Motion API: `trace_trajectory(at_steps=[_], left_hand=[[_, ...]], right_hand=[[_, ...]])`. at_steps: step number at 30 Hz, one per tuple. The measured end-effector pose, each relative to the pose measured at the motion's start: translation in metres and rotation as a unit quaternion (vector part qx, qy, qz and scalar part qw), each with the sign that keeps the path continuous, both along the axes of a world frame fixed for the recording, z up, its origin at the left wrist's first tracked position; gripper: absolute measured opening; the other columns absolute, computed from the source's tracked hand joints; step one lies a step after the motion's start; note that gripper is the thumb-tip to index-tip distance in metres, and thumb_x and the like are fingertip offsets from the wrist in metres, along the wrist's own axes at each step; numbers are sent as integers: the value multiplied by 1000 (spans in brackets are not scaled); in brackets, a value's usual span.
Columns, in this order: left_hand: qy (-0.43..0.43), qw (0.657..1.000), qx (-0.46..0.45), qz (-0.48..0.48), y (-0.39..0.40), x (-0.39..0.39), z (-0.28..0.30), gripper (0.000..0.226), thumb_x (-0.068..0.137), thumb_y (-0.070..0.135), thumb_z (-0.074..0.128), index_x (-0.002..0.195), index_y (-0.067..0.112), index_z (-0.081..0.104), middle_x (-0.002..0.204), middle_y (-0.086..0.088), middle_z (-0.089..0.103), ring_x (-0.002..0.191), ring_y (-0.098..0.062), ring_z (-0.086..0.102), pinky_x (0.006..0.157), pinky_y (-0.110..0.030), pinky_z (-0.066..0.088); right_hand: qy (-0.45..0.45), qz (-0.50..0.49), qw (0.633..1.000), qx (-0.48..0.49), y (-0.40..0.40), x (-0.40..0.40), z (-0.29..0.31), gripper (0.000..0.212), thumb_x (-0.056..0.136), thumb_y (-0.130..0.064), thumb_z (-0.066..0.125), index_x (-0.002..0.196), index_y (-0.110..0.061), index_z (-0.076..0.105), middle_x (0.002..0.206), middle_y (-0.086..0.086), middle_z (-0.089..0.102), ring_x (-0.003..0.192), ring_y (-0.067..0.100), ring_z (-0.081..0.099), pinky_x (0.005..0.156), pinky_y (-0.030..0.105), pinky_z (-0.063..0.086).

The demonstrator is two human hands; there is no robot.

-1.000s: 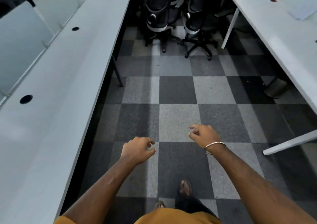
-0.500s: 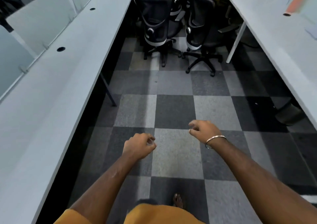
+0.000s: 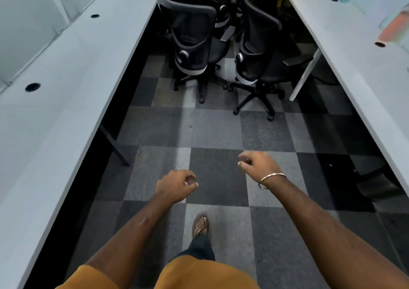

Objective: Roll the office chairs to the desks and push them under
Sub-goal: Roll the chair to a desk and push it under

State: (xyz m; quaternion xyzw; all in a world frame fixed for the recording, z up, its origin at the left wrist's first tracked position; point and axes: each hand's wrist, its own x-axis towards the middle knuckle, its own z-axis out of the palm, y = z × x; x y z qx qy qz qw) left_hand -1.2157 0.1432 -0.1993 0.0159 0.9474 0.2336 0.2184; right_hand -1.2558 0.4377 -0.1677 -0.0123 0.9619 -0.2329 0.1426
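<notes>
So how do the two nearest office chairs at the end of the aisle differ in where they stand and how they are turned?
The left chair stands close to the left desk, its back square to the camera; the right chair stands nearer the right desk, angled, with an armrest jutting right. The left chair's base is partly hidden under its seat; the right chair's star base shows in full. Both are black mesh with grey lumbar bands, out in the aisle, untouched by either hand.

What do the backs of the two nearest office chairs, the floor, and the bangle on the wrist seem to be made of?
Left office chair and right office chair: backs look like black mesh in a plastic frame; the weave looks partly see-through.
Floor: carpet tiles, matte and fuzzy, in a grey checker pattern.
Bangle on the right wrist: probably metal; it is thin, silvery and shiny.
</notes>
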Motion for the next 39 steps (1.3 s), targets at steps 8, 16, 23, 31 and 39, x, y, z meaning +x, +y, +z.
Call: trace_trajectory(at_steps=[8, 16, 23, 31, 39], left_hand=[[14, 1000, -11, -10, 9, -196, 30, 45, 82, 66, 57, 119, 43, 69, 106, 22, 72, 101, -6, 69, 91, -39, 59], [30, 999, -23, -23, 64, -362, 23, 37, 85, 65, 55, 114, 46, 69, 104, 26, 70, 97, -3, 68, 89, -38, 59], [45, 997, -54, 4, 139, -505, 23, 28, 91, 58, 54, 109, 44, 69, 103, 22, 71, 97, -11, 69, 86, -39, 58], [66, 997, -28, 4, 203, -651, 31, 24, 92, 56, 58, 107, 44, 71, 102, 21, 72, 95, -9, 69, 83, -35, 57], [46, 998, -24, -36, 218, -806, 16, 24, 92, 53, 58, 109, 41, 71, 98, 19, 73, 93, -7, 69, 80, -34, 59]], right_hand=[[10, -45, 999, -9, 8, -176, 24, 33, 91, -42, 65, 122, -33, 72, 108, -10, 77, 107, 21, 70, 94, 43, 56], [7, -59, 998, -28, 56, -337, 7, 33, 89, -43, 64, 120, -34, 72, 104, -12, 75, 100, 20, 69, 89, 43, 57], [15, -92, 995, -45, 134, -488, 4, 33, 84, -47, 59, 113, -39, 73, 102, -12, 75, 100, 20, 69, 88, 42, 57], [144, -82, 986, -24, 181, -658, 39, 34, 90, -38, 59, 123, -33, 67, 112, -8, 69, 108, 22, 64, 86, 44, 56], [273, -131, 952, 44, 187, -828, 31, 71, 87, -38, 69, 150, -11, 48, 134, 9, 50, 120, 31, 48, 92, 48, 50]])
